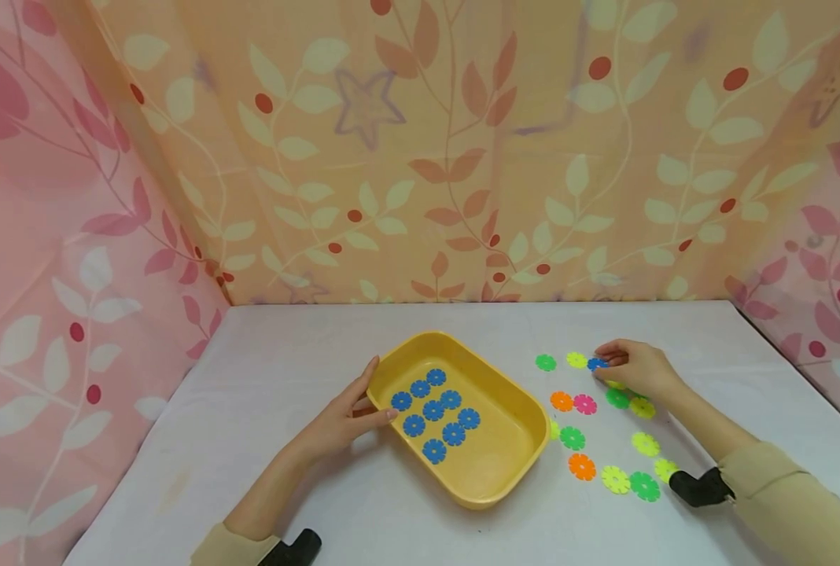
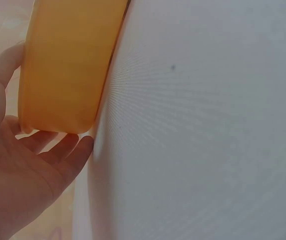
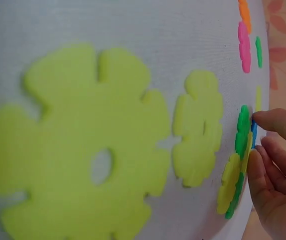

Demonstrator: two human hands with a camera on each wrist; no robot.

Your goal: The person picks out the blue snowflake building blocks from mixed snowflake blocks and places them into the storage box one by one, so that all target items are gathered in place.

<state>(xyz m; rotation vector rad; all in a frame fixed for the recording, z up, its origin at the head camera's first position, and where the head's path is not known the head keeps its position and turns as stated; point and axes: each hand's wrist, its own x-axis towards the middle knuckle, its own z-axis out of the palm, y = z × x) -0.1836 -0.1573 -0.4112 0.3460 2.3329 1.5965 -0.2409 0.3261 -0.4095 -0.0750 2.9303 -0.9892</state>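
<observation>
A yellow plastic tray point(image 1: 501, 448) stands on the table, with several blue flower-shaped discs point(image 1: 433, 410) laid in rows inside. My left hand point(image 1: 342, 415) grips its left end, thumb over the rim and fingers against the outer wall, as the left wrist view also shows. To the right of the tray, my right hand point(image 1: 642, 369) pinches a blue flower-shaped disc point(image 1: 596, 364) between thumb and fingertips. Beneath that hand lie a green disc point(image 1: 617, 398) and yellow discs point(image 1: 642, 407), partly covered by it.
Loose discs are scattered right of the tray: orange point(image 1: 582, 467), pink point(image 1: 585, 404), green point(image 1: 645, 486) and yellow point(image 1: 616, 479). A yellow disc point(image 3: 78, 145) looms close in the right wrist view. Patterned curtains point(image 1: 448, 157) border the white table point(image 1: 307, 346) at its back and sides.
</observation>
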